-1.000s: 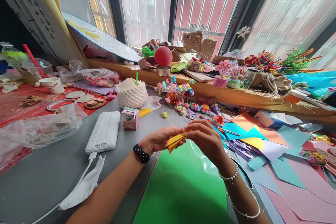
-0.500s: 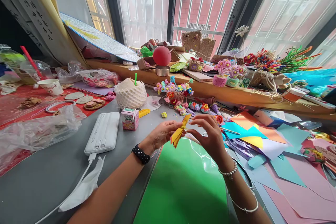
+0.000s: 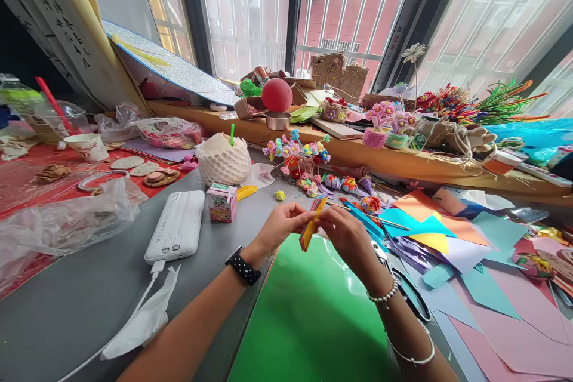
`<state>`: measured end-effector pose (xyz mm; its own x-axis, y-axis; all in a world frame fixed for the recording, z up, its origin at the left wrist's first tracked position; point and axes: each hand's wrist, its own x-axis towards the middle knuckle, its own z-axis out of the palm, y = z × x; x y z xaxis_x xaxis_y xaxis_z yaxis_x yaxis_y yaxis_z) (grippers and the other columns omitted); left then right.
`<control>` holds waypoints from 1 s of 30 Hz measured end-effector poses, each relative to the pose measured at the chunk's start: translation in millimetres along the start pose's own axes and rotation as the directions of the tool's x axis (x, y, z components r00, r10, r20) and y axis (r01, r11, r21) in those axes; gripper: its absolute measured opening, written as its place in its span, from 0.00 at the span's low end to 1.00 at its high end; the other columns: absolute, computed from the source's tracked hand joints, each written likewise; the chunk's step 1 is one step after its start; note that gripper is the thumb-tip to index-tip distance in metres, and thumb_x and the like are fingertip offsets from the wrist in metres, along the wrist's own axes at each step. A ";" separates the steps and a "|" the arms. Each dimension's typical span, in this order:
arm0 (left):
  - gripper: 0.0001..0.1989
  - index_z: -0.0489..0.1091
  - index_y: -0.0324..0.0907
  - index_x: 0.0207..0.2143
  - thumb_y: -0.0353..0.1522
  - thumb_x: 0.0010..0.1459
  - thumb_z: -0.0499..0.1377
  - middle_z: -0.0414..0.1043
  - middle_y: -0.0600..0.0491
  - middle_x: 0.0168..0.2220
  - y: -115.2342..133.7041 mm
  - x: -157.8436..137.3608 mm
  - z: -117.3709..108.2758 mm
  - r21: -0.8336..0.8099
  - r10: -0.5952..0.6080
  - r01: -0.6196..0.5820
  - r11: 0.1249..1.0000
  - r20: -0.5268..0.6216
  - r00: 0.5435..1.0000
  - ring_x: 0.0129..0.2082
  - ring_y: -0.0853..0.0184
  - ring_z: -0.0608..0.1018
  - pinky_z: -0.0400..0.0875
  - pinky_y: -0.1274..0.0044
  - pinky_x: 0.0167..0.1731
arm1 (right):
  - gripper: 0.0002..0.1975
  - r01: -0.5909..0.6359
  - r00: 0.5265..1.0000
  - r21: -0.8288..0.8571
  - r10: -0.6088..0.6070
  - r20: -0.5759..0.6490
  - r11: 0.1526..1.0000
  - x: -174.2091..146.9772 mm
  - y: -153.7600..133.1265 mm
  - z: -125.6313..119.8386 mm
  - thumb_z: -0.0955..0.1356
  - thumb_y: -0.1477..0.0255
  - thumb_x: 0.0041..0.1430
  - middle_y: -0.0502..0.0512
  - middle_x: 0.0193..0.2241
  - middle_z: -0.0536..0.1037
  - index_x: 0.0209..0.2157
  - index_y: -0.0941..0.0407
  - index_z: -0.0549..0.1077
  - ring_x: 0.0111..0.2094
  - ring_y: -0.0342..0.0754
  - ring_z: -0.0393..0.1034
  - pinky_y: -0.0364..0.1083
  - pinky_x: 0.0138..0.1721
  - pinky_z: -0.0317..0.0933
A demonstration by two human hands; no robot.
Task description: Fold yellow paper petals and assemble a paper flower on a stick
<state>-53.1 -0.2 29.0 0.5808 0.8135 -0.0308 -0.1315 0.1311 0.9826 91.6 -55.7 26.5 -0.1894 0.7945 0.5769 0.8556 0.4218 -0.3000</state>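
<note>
Above the green mat (image 3: 308, 316), a small bundle of folded paper strips (image 3: 308, 234) is held upright and slightly tilted. Yellow shows on its front, with orange, blue and pink edges behind. My left hand (image 3: 278, 228) pinches its left side between thumb and fingers. The closed fingertips of my right hand (image 3: 349, 237) grip the right side of the same bundle. Just beyond my right hand lie blue folded strips (image 3: 364, 218) and a thin stick (image 3: 344, 206). Black-handled scissors (image 3: 409, 292) lie partly hidden behind my right wrist.
Left of the mat are a white power bank (image 3: 175, 227) with its cable, a pink drink carton (image 3: 222, 203) and a coconut with a straw (image 3: 224, 160). Coloured paper sheets (image 3: 496, 322) spread at right. Small paper flowers (image 3: 298, 155) stand near the wooden ledge (image 3: 250, 131).
My right hand has moved in and closed its fingers on the paper bundle. The bundle has turned more upright, showing blue and pink edges. Both forearms shifted slightly.
</note>
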 end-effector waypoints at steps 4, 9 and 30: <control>0.15 0.64 0.35 0.26 0.39 0.42 0.60 0.71 0.51 0.24 1.6 -0.9 0.1 -0.015 -0.002 0.002 1.000 0.012 1.000 0.26 0.68 0.74 0.67 0.79 0.26 | 0.10 0.080 0.996 -0.036 -0.081 -0.034 0.996 -1.8 2.4 4.6 0.57 0.73 0.58 0.53 0.23 0.67 0.29 0.59 0.67 0.24 0.41 0.60 0.39 0.25 0.55; 0.18 0.68 0.34 0.33 0.38 0.42 0.61 0.72 0.49 0.28 3.5 -1.0 -1.5 -0.050 -0.100 0.102 0.993 0.050 0.994 0.27 0.68 0.74 0.66 0.80 0.28 | 0.10 0.169 0.985 -0.103 -0.172 -0.027 0.980 -4.2 5.6 8.2 0.57 0.74 0.58 0.53 0.24 0.67 0.30 0.58 0.67 0.24 0.42 0.60 0.40 0.25 0.55; 0.19 0.70 0.34 0.37 0.37 0.42 0.61 0.73 0.47 0.31 -5.4 1.5 2.4 -0.154 -0.080 0.081 0.985 0.013 0.997 0.31 0.65 0.75 0.67 0.76 0.34 | 0.09 0.134 0.990 -0.034 -0.136 -0.037 0.990 -0.5 11.4 -4.3 0.57 0.72 0.58 0.52 0.24 0.68 0.28 0.57 0.65 0.24 0.41 0.62 0.40 0.25 0.56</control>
<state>-49.5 -1.1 24.1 0.5995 0.7932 -0.1071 -0.2063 0.2824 0.9369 103.5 -53.1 26.1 -0.2857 0.7134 0.6399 0.8382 0.5097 -0.1939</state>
